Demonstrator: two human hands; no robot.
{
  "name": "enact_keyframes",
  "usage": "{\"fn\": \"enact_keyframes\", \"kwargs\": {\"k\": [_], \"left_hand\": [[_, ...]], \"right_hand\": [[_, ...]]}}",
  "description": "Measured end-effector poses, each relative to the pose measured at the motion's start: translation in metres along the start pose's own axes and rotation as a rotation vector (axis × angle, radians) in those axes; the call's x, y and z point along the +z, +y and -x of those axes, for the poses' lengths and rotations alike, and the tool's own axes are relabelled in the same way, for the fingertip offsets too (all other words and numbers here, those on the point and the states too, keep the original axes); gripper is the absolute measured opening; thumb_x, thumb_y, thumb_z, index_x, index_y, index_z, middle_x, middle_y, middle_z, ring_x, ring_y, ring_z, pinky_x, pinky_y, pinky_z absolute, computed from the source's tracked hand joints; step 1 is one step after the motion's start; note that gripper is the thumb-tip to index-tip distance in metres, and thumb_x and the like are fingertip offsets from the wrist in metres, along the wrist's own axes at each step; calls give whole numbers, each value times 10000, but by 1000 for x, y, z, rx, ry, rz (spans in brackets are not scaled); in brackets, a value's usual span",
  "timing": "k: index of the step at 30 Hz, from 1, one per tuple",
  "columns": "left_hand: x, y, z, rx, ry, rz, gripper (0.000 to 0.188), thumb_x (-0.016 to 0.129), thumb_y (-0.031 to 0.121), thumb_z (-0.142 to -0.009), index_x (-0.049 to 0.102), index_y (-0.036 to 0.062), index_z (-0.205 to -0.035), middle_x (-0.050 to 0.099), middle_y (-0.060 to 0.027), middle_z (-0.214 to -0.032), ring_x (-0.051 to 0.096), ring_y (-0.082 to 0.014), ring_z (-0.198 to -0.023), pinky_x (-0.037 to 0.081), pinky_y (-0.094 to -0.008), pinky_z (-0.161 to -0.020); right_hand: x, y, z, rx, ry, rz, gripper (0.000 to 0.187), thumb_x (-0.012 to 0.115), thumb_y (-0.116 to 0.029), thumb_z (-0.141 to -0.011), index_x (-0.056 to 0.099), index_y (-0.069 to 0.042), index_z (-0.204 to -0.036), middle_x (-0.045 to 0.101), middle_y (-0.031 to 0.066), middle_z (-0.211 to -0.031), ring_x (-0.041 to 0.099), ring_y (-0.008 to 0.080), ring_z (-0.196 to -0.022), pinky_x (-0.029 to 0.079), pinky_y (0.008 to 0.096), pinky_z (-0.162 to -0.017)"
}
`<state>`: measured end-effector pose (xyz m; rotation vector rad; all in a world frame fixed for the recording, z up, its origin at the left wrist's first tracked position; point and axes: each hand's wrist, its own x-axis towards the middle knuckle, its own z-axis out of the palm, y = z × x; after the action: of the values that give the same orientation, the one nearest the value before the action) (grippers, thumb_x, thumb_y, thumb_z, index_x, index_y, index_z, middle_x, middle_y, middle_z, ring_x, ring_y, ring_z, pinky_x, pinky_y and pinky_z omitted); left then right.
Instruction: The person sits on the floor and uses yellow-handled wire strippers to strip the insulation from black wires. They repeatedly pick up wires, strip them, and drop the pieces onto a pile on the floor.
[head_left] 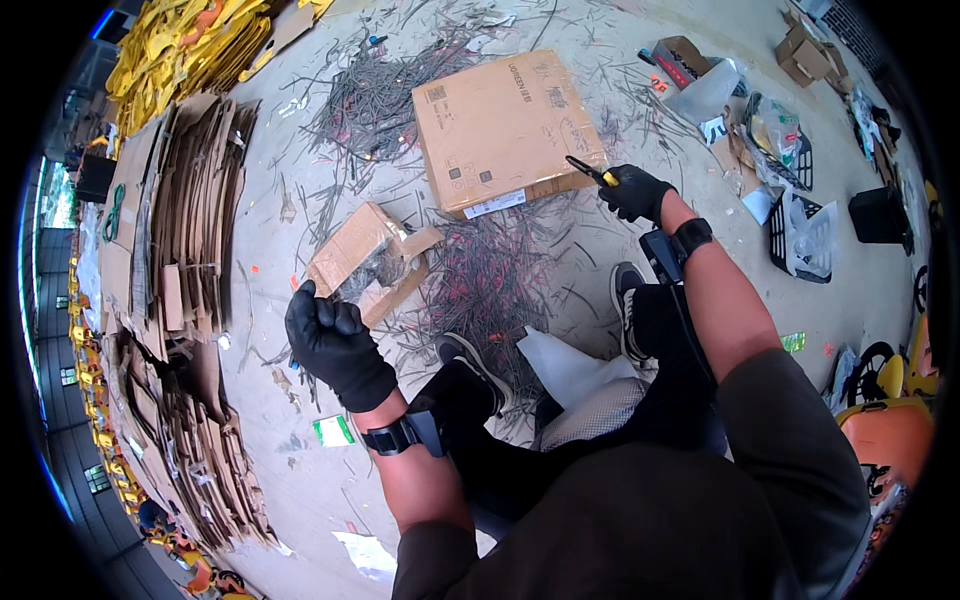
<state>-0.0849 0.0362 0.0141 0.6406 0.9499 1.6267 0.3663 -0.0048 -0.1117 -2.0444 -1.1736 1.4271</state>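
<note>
My left hand [335, 342], in a black glove, is closed in a fist around a thin bundle of grey strips, held just in front of a small open cardboard box [365, 255] with more strips inside. My right hand [635, 192], also gloved in black, grips a small tool with a yellow and black handle [590, 172] beside the near right corner of a large flat cardboard box [505, 128]. I am seated, with my black shoes [470, 365] on the concrete floor among scattered strips [490, 280].
Tall stacks of flattened cardboard [185, 230] run along the left. Yellow material [180, 45] is piled at the top left. Small boxes, plastic bags and black baskets [800, 220] lie at the right. An orange seat [890, 435] stands at my right.
</note>
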Motion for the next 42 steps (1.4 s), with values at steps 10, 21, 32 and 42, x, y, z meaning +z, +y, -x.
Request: {"fn": "enact_keyframes", "kwargs": {"k": [10, 21, 32, 42], "left_hand": [[47, -9, 44, -315, -237, -408, 244, 589, 199, -970, 610, -44, -958, 446, 0, -575, 387, -89, -426, 304, -224, -412], [43, -13, 48, -324, -250, -558, 220, 587, 145, -951, 581, -72, -918, 472, -40, -548, 394, -97, -393, 317, -221, -394], [61, -13, 51, -472, -427, -594, 107, 664, 114, -900, 683, 17, -859, 504, 42, -579, 388, -23, -458, 265, -198, -431], [57, 9, 144, -227, -817, -727, 89, 672, 107, -885, 722, 37, -862, 574, 32, -665, 468, -36, -560, 350, -213, -505]], "right_hand": [[48, -6, -91, -219, 56, 600, 485, 626, -302, -843, 573, -60, -1260, 658, 239, -1140, 627, 396, -1067, 490, 451, -922], [48, 1, -169, -269, 247, 660, 624, 620, -230, -842, 451, -71, -1422, 535, 242, -1331, 519, 395, -1233, 409, 439, -1055], [26, -154, 31, -1088, 20, 207, 547, 580, -223, -914, 465, -132, -1442, 447, 140, -1492, 425, 334, -1371, 349, 414, -1130], [83, -121, 221, -1008, -57, 224, 346, 583, -196, -909, 615, -75, -1232, 660, 177, -1152, 635, 347, -1040, 499, 414, -911]]}}
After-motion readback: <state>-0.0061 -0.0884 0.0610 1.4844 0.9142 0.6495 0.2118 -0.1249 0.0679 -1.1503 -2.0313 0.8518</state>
